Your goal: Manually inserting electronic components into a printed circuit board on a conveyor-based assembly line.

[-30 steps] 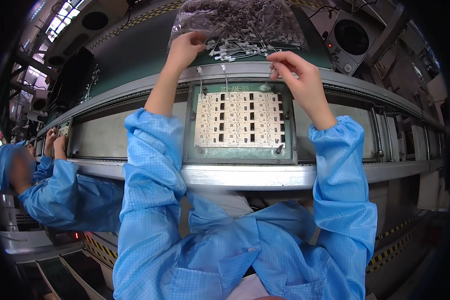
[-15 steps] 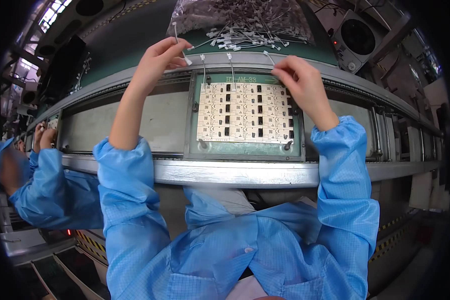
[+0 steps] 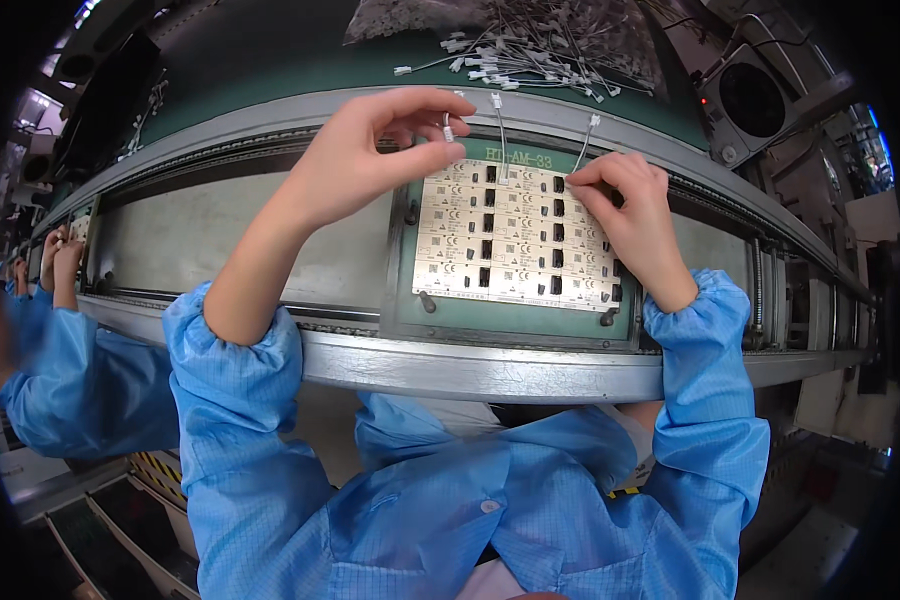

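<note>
A green carrier board (image 3: 400, 318) holds a panel of pale circuit boards (image 3: 515, 245) with black components in columns. My right hand (image 3: 632, 205) is closed at the panel's upper right, thumb and finger pinched on the lower end of a short wire cable (image 3: 583, 145). The cable's white plug end rests up on the rail. At the upper left of the panel, my left hand (image 3: 365, 155) curls round another cable, whose white connector (image 3: 448, 130) shows between thumb and fingers. Between the hands, a third cable (image 3: 501, 122) runs from the panel's top edge to the rail.
Beyond the far rail (image 3: 270, 112), a pile of loose cables (image 3: 540, 65) lies beside a clear plastic bag (image 3: 420, 18) on a green surface. A metal rail (image 3: 470, 362) runs along the near side. A fan unit (image 3: 750, 100) stands far right. Another person (image 3: 80, 360) works at the left.
My right hand has moved down from the rail to the panel's top edge with its cable. My left hand has come right and lower, over the panel's upper left corner. The whole view has shifted slightly.
</note>
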Tool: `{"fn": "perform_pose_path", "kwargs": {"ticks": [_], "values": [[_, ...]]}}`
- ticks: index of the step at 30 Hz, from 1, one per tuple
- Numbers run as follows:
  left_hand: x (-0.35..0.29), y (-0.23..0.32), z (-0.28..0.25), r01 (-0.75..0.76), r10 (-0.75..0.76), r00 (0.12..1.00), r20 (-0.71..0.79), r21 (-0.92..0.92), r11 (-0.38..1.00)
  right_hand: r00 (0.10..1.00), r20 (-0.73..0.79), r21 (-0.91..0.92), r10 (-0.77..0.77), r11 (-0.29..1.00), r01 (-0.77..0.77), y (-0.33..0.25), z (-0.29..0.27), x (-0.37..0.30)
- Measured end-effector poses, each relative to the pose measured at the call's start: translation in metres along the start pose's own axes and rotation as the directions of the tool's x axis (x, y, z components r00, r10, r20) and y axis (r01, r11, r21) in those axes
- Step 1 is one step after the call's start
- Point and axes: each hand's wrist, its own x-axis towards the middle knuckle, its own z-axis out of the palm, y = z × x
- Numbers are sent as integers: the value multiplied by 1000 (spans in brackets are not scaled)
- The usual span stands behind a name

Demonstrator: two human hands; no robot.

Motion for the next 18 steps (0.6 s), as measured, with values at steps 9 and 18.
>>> {"fn": "perform_pose_path", "kwargs": {"ticks": [9,18], "values": [[2,-2,-1,-159,160,987,21,308,938,999,-35,89,32,996,-29,0,0,-3],[-1,-1,6,-267,288,958,12,414,870,1000,-21,3,-12,1000,12,-2,-5,-3]]}}
